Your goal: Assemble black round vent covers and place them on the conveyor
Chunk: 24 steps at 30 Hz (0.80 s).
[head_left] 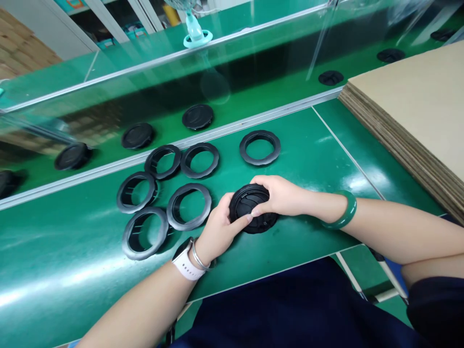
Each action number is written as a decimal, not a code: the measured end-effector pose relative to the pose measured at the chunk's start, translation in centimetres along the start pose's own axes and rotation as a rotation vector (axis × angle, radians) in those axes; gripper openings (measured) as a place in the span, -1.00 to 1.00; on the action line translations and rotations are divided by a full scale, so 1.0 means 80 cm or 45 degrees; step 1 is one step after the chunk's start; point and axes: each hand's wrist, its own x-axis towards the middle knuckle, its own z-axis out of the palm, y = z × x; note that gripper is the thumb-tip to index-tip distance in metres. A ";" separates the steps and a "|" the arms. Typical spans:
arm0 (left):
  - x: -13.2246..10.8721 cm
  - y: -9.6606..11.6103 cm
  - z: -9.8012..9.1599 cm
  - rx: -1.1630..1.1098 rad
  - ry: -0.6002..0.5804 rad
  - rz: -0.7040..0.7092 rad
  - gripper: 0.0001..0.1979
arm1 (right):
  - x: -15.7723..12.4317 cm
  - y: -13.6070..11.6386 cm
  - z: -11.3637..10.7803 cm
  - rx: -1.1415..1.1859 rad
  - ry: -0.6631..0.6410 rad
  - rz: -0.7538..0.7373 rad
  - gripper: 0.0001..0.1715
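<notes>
Between my two hands is a round black part (250, 203) with a ribbed, patterned face, low over the green table near its front edge. My left hand (223, 227) grips its left side, thumb across the face. My right hand (277, 195) grips the right side, and its thumb meets the left thumb at the middle. The fingers beneath the part are hidden. A black ring (190, 207) lies just left of my left hand, with several similar rings beside it. Another black ring (260, 147) lies alone behind my hands.
Past a metal rail (232, 128), black discs such as this one (197, 117) lie on a green strip. Stacked cardboard sheets (416, 106) stand at the right. A small turquoise fan (195, 34) is on the back ledge.
</notes>
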 end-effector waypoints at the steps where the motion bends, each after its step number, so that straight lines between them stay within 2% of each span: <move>1: 0.000 0.000 0.001 0.000 0.006 0.007 -0.52 | 0.001 0.001 0.000 0.005 0.006 0.008 -0.53; 4: 0.001 0.001 0.003 0.007 0.030 0.037 -0.55 | 0.003 0.005 0.002 0.015 0.024 0.027 -0.54; 7: 0.000 0.005 0.004 0.041 0.056 0.072 -0.57 | 0.003 0.008 0.000 0.127 -0.060 0.004 -0.50; 10: -0.002 0.007 0.003 -0.125 -0.016 0.009 -0.49 | 0.013 0.007 -0.016 0.355 -0.138 0.061 -0.45; 12: -0.002 0.006 0.003 -0.268 -0.081 -0.010 -0.44 | 0.034 0.004 -0.042 0.443 -0.003 0.075 -0.42; 14: 0.000 0.003 0.003 -0.310 -0.096 0.020 -0.45 | 0.069 -0.002 -0.080 0.345 0.330 -0.010 -0.40; 16: 0.002 -0.002 0.004 -0.296 -0.088 0.046 -0.49 | 0.111 -0.007 -0.122 0.027 0.744 -0.133 -0.42; 17: 0.003 -0.004 0.004 -0.290 -0.090 0.055 -0.50 | 0.131 -0.008 -0.141 -0.133 0.882 -0.151 -0.44; 18: 0.004 -0.007 0.004 -0.286 -0.093 0.065 -0.50 | 0.150 -0.007 -0.157 -0.251 0.916 -0.150 -0.45; 20: 0.006 -0.011 0.005 -0.286 -0.105 0.080 -0.52 | 0.176 0.000 -0.175 -0.324 0.861 -0.127 -0.48; 22: 0.007 -0.013 0.005 -0.299 -0.122 0.092 -0.53 | 0.186 0.016 -0.176 -0.329 0.792 -0.083 -0.53; 24: 0.008 -0.014 0.006 -0.313 -0.143 0.105 -0.56 | 0.180 0.038 -0.166 -0.308 0.781 -0.065 -0.50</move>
